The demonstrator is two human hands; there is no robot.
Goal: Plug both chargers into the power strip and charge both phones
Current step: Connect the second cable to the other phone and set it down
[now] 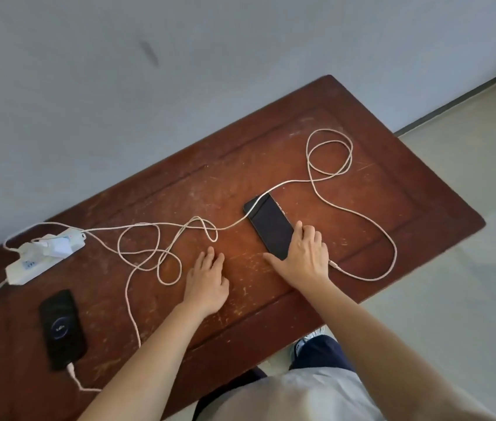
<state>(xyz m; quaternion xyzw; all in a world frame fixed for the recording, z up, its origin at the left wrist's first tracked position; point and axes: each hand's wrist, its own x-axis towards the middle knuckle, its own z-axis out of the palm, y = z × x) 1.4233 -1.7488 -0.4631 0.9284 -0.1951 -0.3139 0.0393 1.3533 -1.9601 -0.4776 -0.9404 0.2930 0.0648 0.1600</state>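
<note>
A white power strip (32,262) lies at the table's left with two white chargers (53,246) plugged in. A black phone (61,328) at the front left shows a lit charging ring, and a pale cable (71,373) enters its near end. A second black phone (271,224) with a dark screen lies mid-table. My right hand (306,252) grips its near end, where the plug of the other pale cable (392,238) meets my palm. My left hand (207,279) rests flat on the wood, holding nothing.
The brown wooden table (377,183) stands against a grey wall. Both cables loop loosely across the middle and right of the tabletop. The strip's own cord runs off the left edge. Pale floor lies to the right.
</note>
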